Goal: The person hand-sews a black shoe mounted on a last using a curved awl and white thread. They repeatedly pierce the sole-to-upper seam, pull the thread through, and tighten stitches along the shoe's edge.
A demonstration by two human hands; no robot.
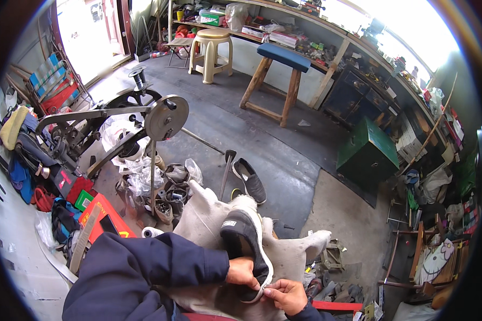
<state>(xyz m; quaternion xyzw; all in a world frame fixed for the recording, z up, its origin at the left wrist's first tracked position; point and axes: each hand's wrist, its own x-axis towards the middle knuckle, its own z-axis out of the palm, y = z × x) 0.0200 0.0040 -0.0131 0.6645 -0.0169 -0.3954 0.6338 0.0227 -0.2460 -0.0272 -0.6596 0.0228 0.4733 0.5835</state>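
Observation:
A dark slip-on shoe (240, 227) with a white sole lies on a pale, stained cloth (201, 220) over my lap, its heel away from me. My left hand (243, 272) is closed on the shoe near its toe end, the thumb pressed by the sole's edge. At that same edge my right hand (287, 295) pinches the white sole rim (268, 270) between thumb and fingers. Whether anything small sits in the pinch cannot be made out. A similar dark shoe (250, 182) rests on the floor just beyond the cloth.
A hand-cranked shoe-stitching machine (163, 117) stands at the left, above worn shoes and plastic bags (144, 179). Farther off are a blue-topped wooden stool (284, 56), a plastic stool (211, 53) and a green box (368, 152). Scraps (337, 289) lie at my right.

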